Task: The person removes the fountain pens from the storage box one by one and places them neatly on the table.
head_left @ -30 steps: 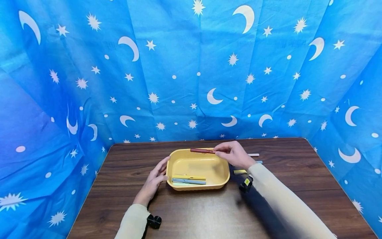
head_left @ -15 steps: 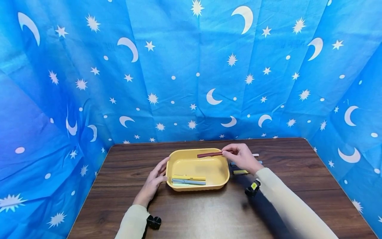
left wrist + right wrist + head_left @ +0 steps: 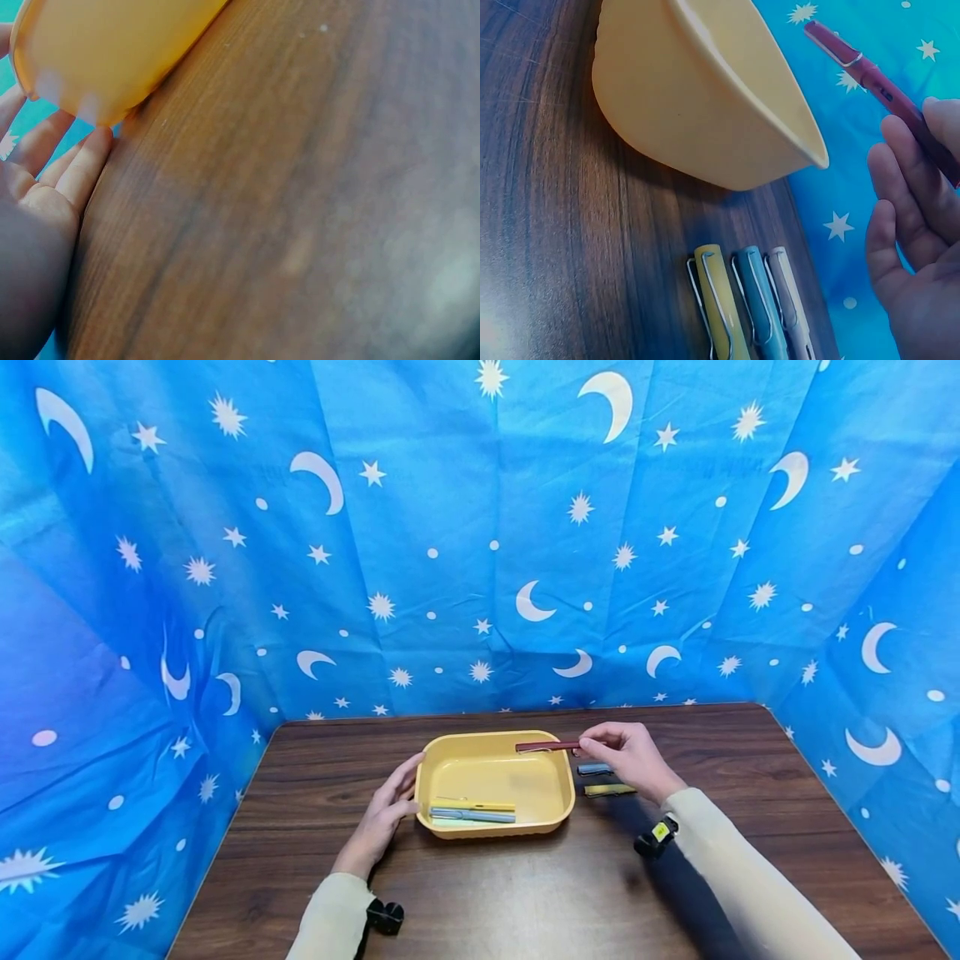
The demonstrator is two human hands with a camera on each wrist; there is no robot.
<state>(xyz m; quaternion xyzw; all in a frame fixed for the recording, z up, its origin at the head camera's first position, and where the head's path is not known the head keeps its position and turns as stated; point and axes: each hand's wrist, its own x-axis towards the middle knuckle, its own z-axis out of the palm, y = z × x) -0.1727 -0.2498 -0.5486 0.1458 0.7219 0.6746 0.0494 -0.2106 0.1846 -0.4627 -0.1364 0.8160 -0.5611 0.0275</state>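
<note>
My right hand (image 3: 633, 758) pinches a dark red fountain pen (image 3: 547, 746) near one end, between thumb and fingers. Its clipped cap points left, over the right part of a yellow tray (image 3: 502, 772). The fingers of my left hand (image 3: 378, 822) rest against the tray's left end, nearly straight. Inside the tray, at the front left, a yellow pen (image 3: 491, 807), a grey-blue pen (image 3: 474, 816) and a pale green one lie side by side. Below the right hand, a yellow pen (image 3: 721, 296), a blue pen (image 3: 763, 300) and a whitish pen (image 3: 791, 300) lie in a row on the table.
The tray stands on a dark wooden table (image 3: 480, 902), towards its back edge. A blue cloth (image 3: 420, 510) with moons and stars hangs behind and at both sides. Black wrist cameras are strapped by both sleeves.
My right hand has moved right and slightly down with the red pen, from over the tray's middle to its right side. The left hand stays at the tray.
</note>
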